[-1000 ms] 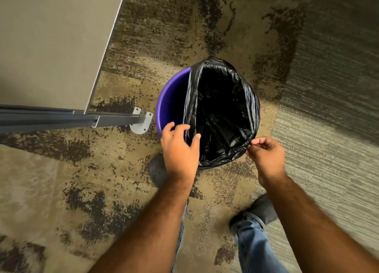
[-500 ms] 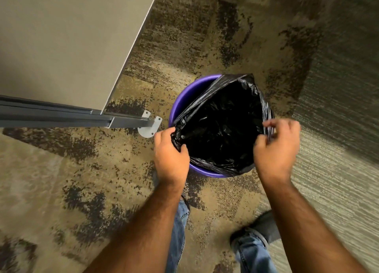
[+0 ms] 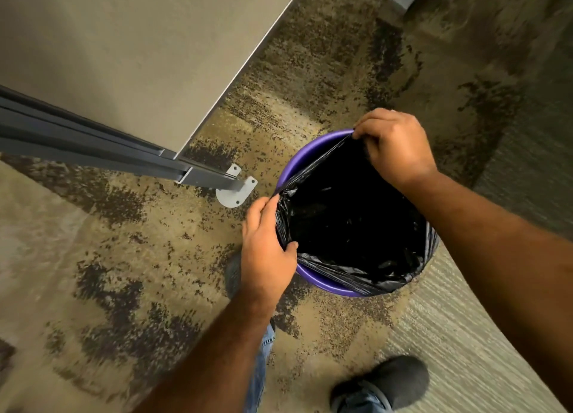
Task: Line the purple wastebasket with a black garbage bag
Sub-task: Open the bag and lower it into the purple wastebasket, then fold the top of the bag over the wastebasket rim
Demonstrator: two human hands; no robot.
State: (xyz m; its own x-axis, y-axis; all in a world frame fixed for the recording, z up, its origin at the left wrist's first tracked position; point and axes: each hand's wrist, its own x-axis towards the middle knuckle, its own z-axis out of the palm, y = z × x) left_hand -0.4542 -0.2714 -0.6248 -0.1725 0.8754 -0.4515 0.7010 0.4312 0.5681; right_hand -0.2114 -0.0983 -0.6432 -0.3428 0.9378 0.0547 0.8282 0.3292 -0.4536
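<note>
The purple wastebasket (image 3: 305, 153) stands on the carpet below me, with a black garbage bag (image 3: 347, 223) hanging open inside it. My left hand (image 3: 266, 251) grips the bag's edge at the near left rim. My right hand (image 3: 392, 144) pinches the bag's edge at the far rim and holds it stretched. The bag's edge is folded over the near and right rim. Purple rim still shows at the far left and along the near side.
A beige partition panel (image 3: 139, 49) with a dark metal frame (image 3: 93, 146) and a grey floor bracket (image 3: 237, 191) stands just left of the basket. My shoe (image 3: 384, 381) and jeans leg are on the patterned carpet below.
My right hand moved from the right rim to the far rim, pulling the bag's edge with it. The bag's mouth opened wider. My left hand stayed at the near left rim.
</note>
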